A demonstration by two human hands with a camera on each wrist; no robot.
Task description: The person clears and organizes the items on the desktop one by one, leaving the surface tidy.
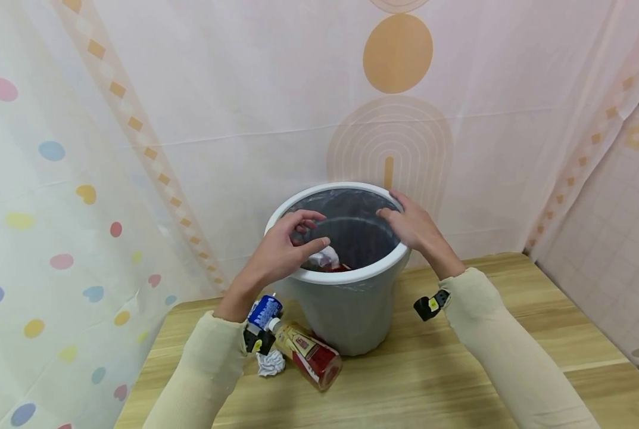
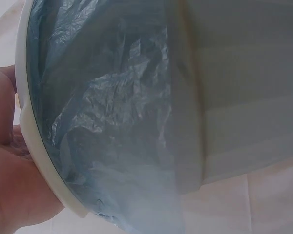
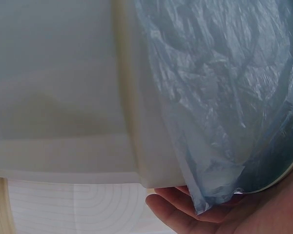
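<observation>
A round grey waste bin point(image 1: 346, 310) with a white rim stands upright on the wooden table, lined with a crinkled translucent blue-grey bag point(image 2: 112, 122).

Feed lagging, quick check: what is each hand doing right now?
Left hand: fingers pinch the bag liner at the bin rim.
Right hand: fingers curled over the rim, gripping it.

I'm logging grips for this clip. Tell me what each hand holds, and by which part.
Both hands are at the bin's white rim: the left hand curls over its left side, the right hand over its right, fingers on the bag liner.
</observation>
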